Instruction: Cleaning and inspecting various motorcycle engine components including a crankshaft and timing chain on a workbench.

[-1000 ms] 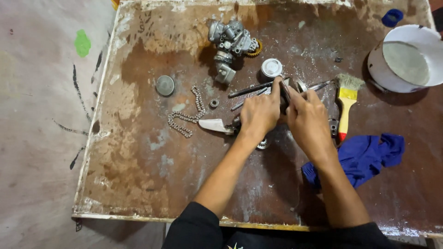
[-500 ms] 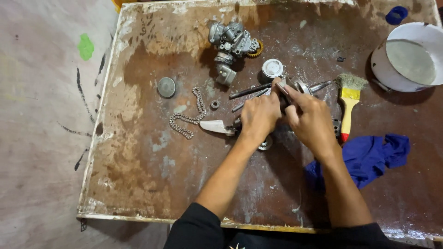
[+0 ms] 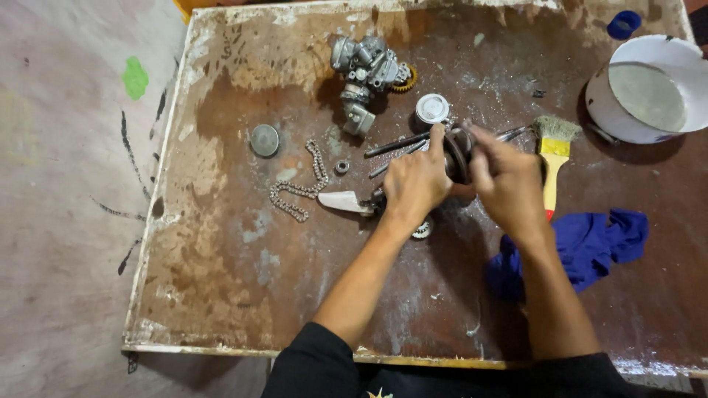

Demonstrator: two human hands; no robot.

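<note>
Seen from above, a stained brown board (image 3: 221, 280) serves as a work table; the left hand (image 3: 414, 180) and right hand (image 3: 507, 180) meet at its middle, fingers of both clasped around a dark round metal part (image 3: 457, 156) held between them, just above the surface; a roller chain (image 3: 299, 188) and small washer (image 3: 341, 166) lie to the left, a carburetor (image 3: 365, 70) beyond, a yellow-handled brush (image 3: 553, 158), blue rag (image 3: 594, 247) and white bucket (image 3: 649, 92) to the right.
</note>
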